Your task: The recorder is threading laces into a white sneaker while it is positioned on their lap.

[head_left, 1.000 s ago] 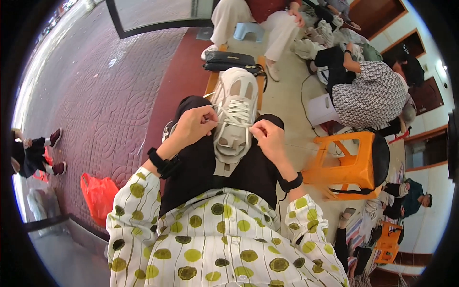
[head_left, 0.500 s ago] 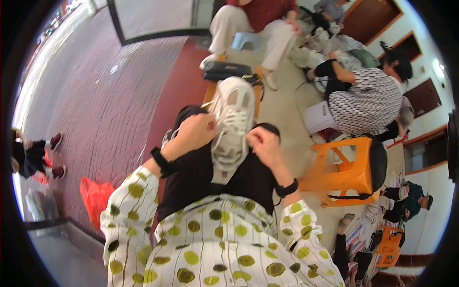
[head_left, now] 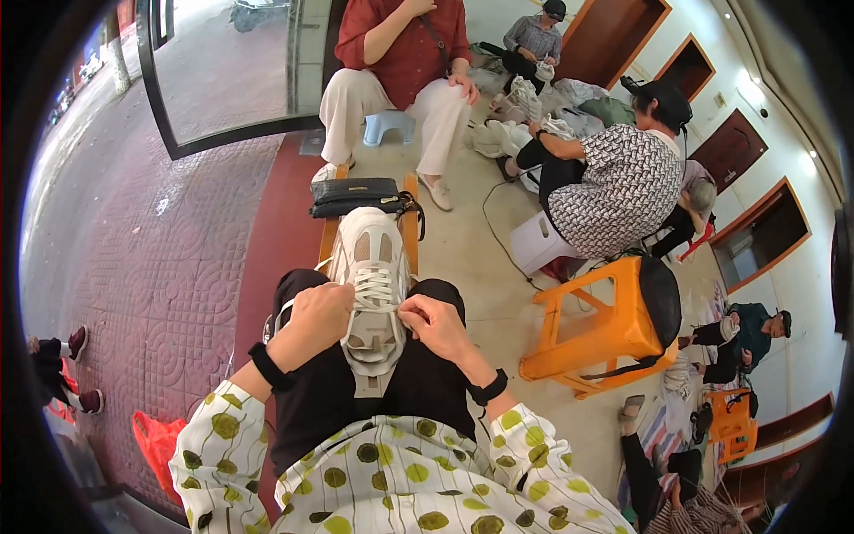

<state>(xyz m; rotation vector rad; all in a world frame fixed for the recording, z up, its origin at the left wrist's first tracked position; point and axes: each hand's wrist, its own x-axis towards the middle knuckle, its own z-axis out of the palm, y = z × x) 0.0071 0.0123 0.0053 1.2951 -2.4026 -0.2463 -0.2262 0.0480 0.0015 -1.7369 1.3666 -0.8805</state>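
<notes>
A white-and-beige sneaker (head_left: 363,245) rests on a wooden stand between my knees, its toe pointing away from me. White laces (head_left: 377,287) criss-cross over its tongue. At the shoe's left side my left hand (head_left: 320,316) is closed, fingers curled by the lace edge, pinching a shoelace. On the right, my right hand (head_left: 436,327) pinches a lace close to the eyelets, thumb and forefinger together. The lace ends inside both hands are mostly hidden. Just beyond the toe lies a black zip pouch (head_left: 356,196) on the stand.
An orange plastic stool (head_left: 600,311) with a black seat cover stands to my right. Facing me sits a person in a red shirt (head_left: 405,67). Another person in a patterned top (head_left: 614,187) sits at the right by piled shoes. A red plastic bag (head_left: 158,445) lies at the left.
The view has shifted, so the shoe and both hands sit lower and further left in the picture. Both hands remain beside the laces, now closer to the shoe's sides.
</notes>
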